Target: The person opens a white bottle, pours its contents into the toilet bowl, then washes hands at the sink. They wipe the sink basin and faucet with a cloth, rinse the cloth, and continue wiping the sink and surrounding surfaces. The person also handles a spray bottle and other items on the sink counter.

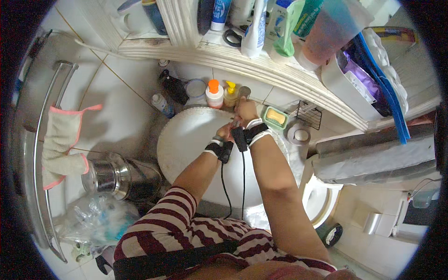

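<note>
A round white washbasin [189, 147] lies below my forearms. At its far rim my right hand [247, 111] is curled against what looks like a grey metal tap [244, 92], its fingers partly around the body. My left hand [225, 131] is just below and left, close to the spout end over the bowl; its fingertips overlap the right hand's, so I cannot make out its grip. Black straps with cabled modules sit on both wrists. Beside the right hand is a green soap dish [265, 123] with a yellow soap bar [275, 116].
Behind the basin stand an orange-capped bottle [214, 94], a yellow pump bottle [230, 95] and a dark bottle [174, 87]. A white shelf [224, 59] with tubes overhangs them. At left are a towel rail [43, 115], a cloth [63, 140] and a steel bin [108, 175]; a toilet [320, 201] stands right.
</note>
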Motion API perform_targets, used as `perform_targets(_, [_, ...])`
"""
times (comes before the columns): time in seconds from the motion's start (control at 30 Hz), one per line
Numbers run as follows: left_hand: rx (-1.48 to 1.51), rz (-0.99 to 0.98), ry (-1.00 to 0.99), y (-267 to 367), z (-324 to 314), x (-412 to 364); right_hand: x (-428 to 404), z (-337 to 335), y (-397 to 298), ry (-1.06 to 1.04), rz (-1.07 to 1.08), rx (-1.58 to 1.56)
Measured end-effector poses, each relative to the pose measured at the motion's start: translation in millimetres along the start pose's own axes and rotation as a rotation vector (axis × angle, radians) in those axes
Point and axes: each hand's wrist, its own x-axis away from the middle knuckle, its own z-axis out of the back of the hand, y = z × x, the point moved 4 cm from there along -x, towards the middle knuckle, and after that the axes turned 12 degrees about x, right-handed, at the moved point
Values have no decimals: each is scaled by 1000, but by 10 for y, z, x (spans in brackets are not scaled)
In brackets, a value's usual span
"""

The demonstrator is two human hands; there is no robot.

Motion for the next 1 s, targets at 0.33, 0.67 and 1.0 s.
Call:
perform_targets(0.33, [188, -23, -42, -73, 153, -26, 683, 750, -974, -193, -527, -659])
perform_targets(0.67, [-419, 143, 39, -62, 124, 311, 1620, -277, -47, -55, -403, -438])
perform_targets(1.0, [-408, 119, 1, -26, 31, 17, 1293, -213, -3, -145, 76, 362])
